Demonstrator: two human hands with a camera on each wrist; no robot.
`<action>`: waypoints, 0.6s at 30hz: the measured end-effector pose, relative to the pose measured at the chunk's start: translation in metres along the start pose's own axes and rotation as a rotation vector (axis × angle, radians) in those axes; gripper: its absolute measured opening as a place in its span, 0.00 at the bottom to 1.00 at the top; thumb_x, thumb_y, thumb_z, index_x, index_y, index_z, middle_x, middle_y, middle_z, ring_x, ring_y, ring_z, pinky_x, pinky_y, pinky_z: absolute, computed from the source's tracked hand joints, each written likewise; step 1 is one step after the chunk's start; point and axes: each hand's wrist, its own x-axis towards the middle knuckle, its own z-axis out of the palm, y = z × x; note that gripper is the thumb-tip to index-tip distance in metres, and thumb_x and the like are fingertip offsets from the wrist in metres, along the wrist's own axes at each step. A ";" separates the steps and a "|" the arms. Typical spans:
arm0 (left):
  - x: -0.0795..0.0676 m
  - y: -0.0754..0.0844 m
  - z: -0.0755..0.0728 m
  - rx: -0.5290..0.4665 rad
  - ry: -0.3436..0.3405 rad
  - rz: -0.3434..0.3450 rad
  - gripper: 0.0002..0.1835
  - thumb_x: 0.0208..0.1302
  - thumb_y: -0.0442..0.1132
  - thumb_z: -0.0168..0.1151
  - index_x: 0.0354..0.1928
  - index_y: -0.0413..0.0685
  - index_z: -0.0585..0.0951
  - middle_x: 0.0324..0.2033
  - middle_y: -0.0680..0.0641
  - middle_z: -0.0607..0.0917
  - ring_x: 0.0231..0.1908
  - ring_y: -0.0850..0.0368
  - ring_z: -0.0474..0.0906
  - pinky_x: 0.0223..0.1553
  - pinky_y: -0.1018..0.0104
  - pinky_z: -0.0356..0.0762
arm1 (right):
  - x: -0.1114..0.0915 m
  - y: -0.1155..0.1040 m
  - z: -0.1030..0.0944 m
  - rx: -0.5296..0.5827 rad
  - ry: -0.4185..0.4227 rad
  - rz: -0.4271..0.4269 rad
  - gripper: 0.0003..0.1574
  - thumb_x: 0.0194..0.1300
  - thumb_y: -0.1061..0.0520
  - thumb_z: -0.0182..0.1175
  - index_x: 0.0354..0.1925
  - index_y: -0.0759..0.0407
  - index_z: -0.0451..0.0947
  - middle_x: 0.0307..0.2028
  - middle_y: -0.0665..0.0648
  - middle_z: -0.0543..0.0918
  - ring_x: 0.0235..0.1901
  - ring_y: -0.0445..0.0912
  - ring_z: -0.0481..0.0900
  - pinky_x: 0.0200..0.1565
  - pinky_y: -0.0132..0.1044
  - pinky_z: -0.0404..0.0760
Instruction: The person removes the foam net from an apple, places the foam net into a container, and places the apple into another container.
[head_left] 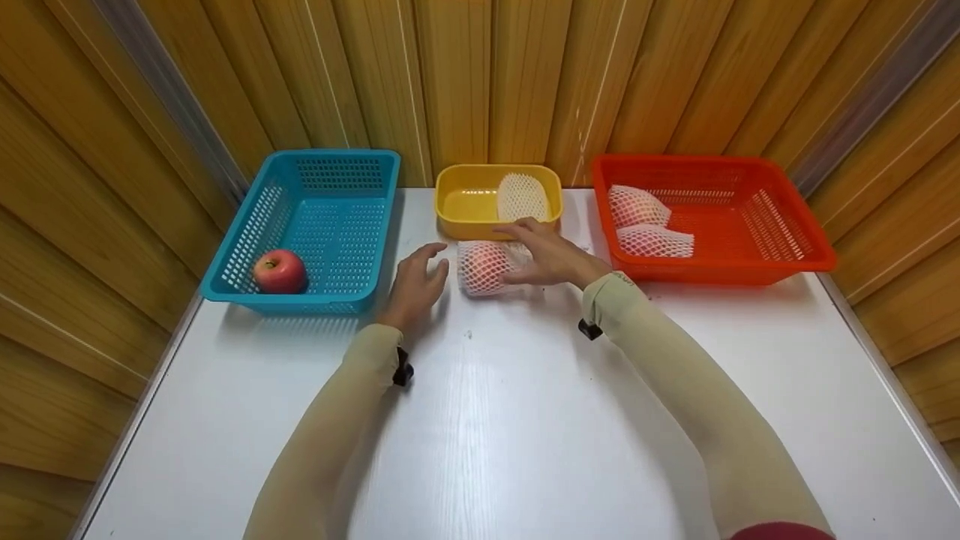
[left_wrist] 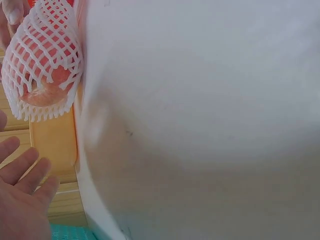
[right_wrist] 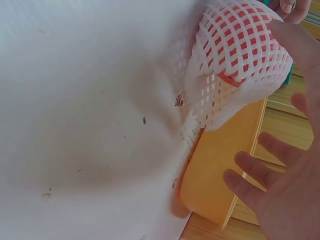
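A red apple in a white foam net (head_left: pixel 481 268) lies on the white table in front of the yellow bin. To its left is my left hand (head_left: pixel 415 285), fingers spread and apart from the net. My right hand (head_left: pixel 551 255) is at its right side, thumb over the net's loose end. In the right wrist view, that thumb overlaps the netted apple (right_wrist: pixel 240 45) while the other fingers spread out below. The left wrist view shows the apple's bare end through the opening of the net (left_wrist: pixel 45 60), with the left hand (left_wrist: pixel 22 195) below it.
A blue basket (head_left: pixel 386 217) at the left holds a bare red apple (head_left: pixel 280 271). The yellow bin (head_left: pixel 465 226) at the back contains an empty foam net (head_left: pixel 523 197). In the red basket (head_left: pixel 787 217) at the right lie two netted apples (head_left: pixel 637 207). Wood-panelled walls enclose the table.
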 end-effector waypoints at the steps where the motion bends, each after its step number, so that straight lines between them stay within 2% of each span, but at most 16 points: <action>1: 0.000 0.000 0.000 -0.007 -0.004 -0.001 0.19 0.77 0.38 0.56 0.65 0.39 0.78 0.63 0.40 0.81 0.67 0.47 0.74 0.70 0.54 0.68 | -0.001 0.001 0.001 -0.002 0.006 -0.001 0.54 0.57 0.31 0.72 0.76 0.23 0.57 0.74 0.53 0.61 0.71 0.53 0.62 0.69 0.64 0.66; 4: 0.000 0.001 0.001 -0.028 -0.004 0.015 0.17 0.76 0.34 0.55 0.61 0.37 0.80 0.59 0.40 0.84 0.62 0.48 0.78 0.66 0.54 0.73 | -0.003 0.005 0.003 -0.001 0.021 -0.012 0.54 0.57 0.31 0.72 0.76 0.23 0.57 0.74 0.53 0.60 0.72 0.54 0.62 0.69 0.65 0.65; 11: 0.000 0.001 0.010 -0.050 0.011 0.077 0.14 0.74 0.29 0.57 0.56 0.34 0.84 0.53 0.40 0.87 0.54 0.49 0.84 0.58 0.57 0.80 | -0.011 0.010 0.008 0.002 0.050 -0.027 0.57 0.56 0.29 0.73 0.77 0.34 0.60 0.76 0.54 0.57 0.74 0.55 0.57 0.70 0.65 0.63; 18: 0.003 0.003 0.015 -0.067 0.019 0.086 0.14 0.71 0.28 0.61 0.56 0.37 0.85 0.51 0.42 0.88 0.50 0.51 0.85 0.56 0.60 0.82 | -0.018 0.013 0.010 0.028 0.043 -0.021 0.56 0.55 0.31 0.74 0.77 0.30 0.59 0.77 0.51 0.56 0.75 0.52 0.53 0.71 0.65 0.61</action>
